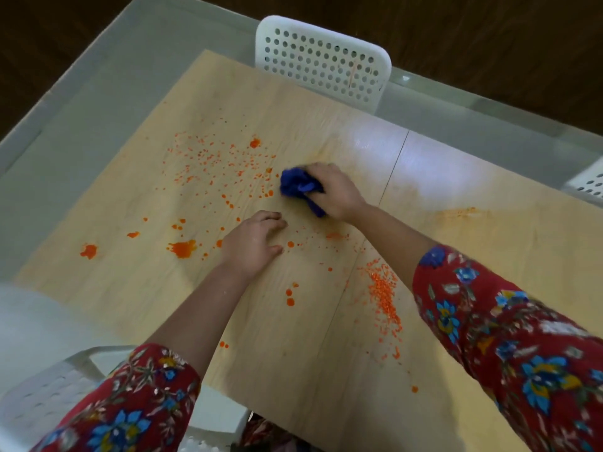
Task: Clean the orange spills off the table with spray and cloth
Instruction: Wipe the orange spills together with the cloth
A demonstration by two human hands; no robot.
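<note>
- The right hand (336, 190) presses the bunched blue cloth (300, 187) onto the counter (456, 256), fingers clamped on it, at the right edge of the far spatter (212, 164), placed to scrub.
- The left hand (253, 244) lies flat, fingers slightly spread and empty, probably bracing.
- Orange blots (182, 248) remain near left; no spray bottle shows.

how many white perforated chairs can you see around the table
3. One chair stands at the far edge of the table; a second chair is cut off at the right edge; a third chair sits at lower left, near the person. Others may be out of frame.
</note>
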